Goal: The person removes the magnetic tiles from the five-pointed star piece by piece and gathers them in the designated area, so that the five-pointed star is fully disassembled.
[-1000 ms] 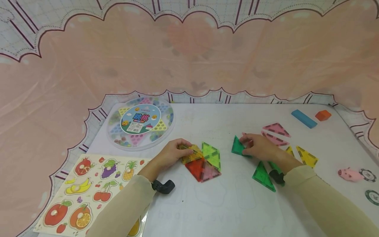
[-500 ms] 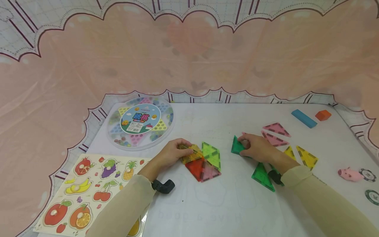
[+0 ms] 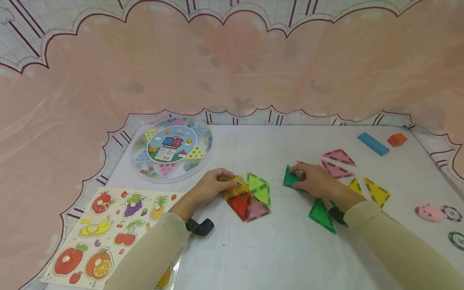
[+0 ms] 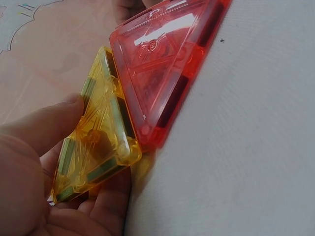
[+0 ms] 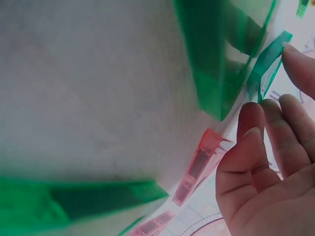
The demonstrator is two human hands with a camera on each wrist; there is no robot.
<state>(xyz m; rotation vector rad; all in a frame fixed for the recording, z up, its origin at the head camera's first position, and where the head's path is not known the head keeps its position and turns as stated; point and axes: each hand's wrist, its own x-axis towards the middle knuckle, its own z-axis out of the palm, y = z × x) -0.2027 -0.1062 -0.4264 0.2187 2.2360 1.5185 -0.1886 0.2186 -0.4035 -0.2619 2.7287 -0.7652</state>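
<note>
Thumb and fingers of my left hand pinch a yellow triangular magnetic tile, whose long edge lies against a red triangular tile. In the head view the yellow and red tiles form a fan with a pink tile and light green tiles. My right hand pinches a green triangular tile by its edge, right of that fan; its thumb and fingertips meet the tile in the right wrist view. Another green tile lies below the right hand, and one more is partly hidden under the wrist.
Pink tiles and yellow tiles lie right of the right hand. Farther right are a blue block, an orange block, a pink pig and chips. A round board game and a fruit puzzle board stand left.
My right hand has shifted slightly left on the green tile, its thumb sliding along it. The left hand and the fan of tiles keep their places.
</note>
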